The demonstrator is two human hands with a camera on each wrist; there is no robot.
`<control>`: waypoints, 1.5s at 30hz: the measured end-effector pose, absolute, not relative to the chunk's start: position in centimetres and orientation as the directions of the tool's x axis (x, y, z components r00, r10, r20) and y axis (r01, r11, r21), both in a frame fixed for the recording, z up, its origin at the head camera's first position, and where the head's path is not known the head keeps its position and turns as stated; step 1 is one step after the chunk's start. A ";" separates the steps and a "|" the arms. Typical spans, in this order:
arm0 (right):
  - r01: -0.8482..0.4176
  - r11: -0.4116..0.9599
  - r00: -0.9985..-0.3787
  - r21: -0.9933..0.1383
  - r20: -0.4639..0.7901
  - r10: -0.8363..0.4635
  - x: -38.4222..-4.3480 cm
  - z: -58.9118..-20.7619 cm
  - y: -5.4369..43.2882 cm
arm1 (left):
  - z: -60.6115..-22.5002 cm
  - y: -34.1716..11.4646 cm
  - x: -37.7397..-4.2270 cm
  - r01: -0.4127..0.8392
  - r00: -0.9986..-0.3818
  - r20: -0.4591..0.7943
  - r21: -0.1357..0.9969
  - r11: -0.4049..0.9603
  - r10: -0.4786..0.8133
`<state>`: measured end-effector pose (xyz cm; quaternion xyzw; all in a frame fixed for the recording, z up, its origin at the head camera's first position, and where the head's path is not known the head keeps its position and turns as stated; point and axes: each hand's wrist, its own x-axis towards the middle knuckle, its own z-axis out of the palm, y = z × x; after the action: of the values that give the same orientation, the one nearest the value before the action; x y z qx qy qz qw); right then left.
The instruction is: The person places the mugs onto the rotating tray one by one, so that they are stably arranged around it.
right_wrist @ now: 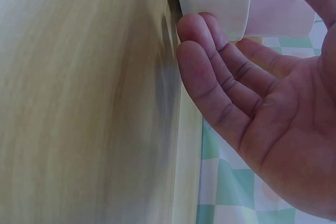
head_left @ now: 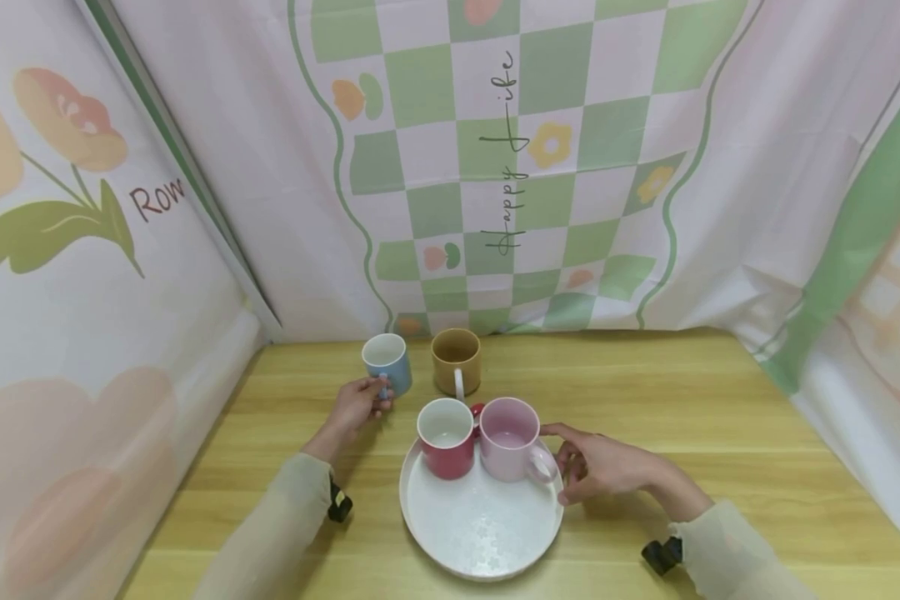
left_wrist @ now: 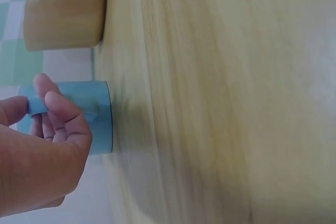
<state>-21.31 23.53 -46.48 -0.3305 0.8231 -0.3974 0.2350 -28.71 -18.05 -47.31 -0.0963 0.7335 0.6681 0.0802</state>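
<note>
Nearest the person, a round white tray (head_left: 480, 533) lies on the wooden table (head_left: 682, 392), and by its right rim the right hand (head_left: 611, 467) is open, fingers loosely bent and gripping nothing, though whether they touch the rim cannot be told. Toward the tray's far side stand a red mug (head_left: 448, 460) with a white inside and, just right of it, a pink mug (head_left: 501, 462), both upright. Farther off to the left, the left hand (head_left: 356, 406) pinches the handle of a blue mug (head_left: 398, 368), beside an upright brown mug (head_left: 444, 375) near the checkered curtain (head_left: 487, 200).
</note>
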 end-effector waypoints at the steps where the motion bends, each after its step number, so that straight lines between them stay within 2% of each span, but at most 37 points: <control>1: -0.356 0.467 -0.671 -0.809 -0.126 -0.730 -21.3 -46.5 23.5 | -47.3 -18.1 -28.7 -0.247 -0.969 -0.245 0.965 0.089 -0.033; 24: -0.339 0.510 -0.690 -0.791 -0.159 -0.706 -21.1 -46.1 23.3 | -47.5 -19.5 -28.2 -0.172 -0.985 -0.172 0.982 0.078 -0.009; 37: -0.331 0.519 -0.691 -0.788 -0.172 -0.702 -21.1 -46.1 23.2 | -47.1 -19.9 -26.9 -0.141 -0.990 -0.139 0.987 0.075 -0.031; 45: -0.332 0.521 -0.692 -0.787 -0.171 -0.701 -21.1 -46.0 23.1 | -46.6 -20.3 -25.8 -0.131 -0.991 -0.132 0.989 0.073 0.009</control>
<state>-21.11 23.14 -45.99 -0.3084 0.8376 -0.3803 0.2423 -25.82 -20.32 -46.58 -0.0415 0.7307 0.6795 0.0515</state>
